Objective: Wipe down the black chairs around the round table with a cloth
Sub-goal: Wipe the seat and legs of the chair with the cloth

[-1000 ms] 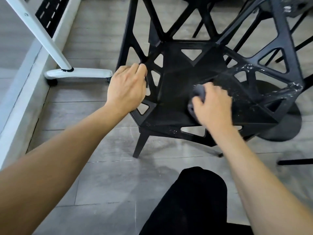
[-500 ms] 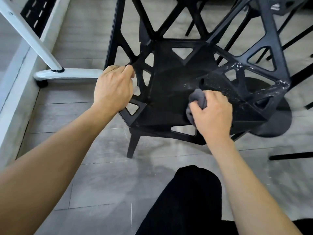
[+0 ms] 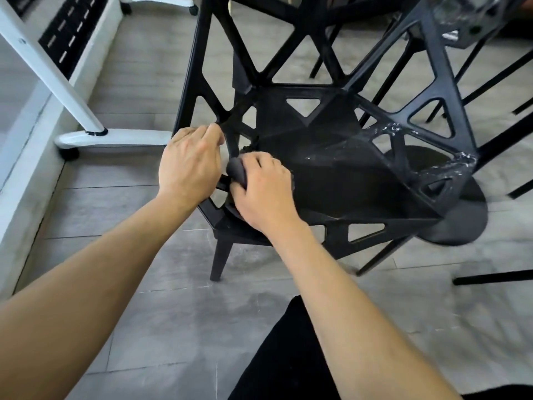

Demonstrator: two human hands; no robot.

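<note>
The chair (image 3: 331, 168) was steadied by the left hand (image 3: 189, 166), curled round its left frame strut. Just beside it, a bunched grey cloth (image 3: 238, 171) was gripped by the right hand (image 3: 264, 189) at the seat's left edge — unwiped, speckled seat lay rightward.

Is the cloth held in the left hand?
No, the right hand grips the grey cloth on the black chair, while the left hand holds the chair's frame.

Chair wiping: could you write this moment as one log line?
step: wiping seat | right hand: holds cloth on chair seat, left side | left hand: grips chair frame | white marks on right armrest
</note>
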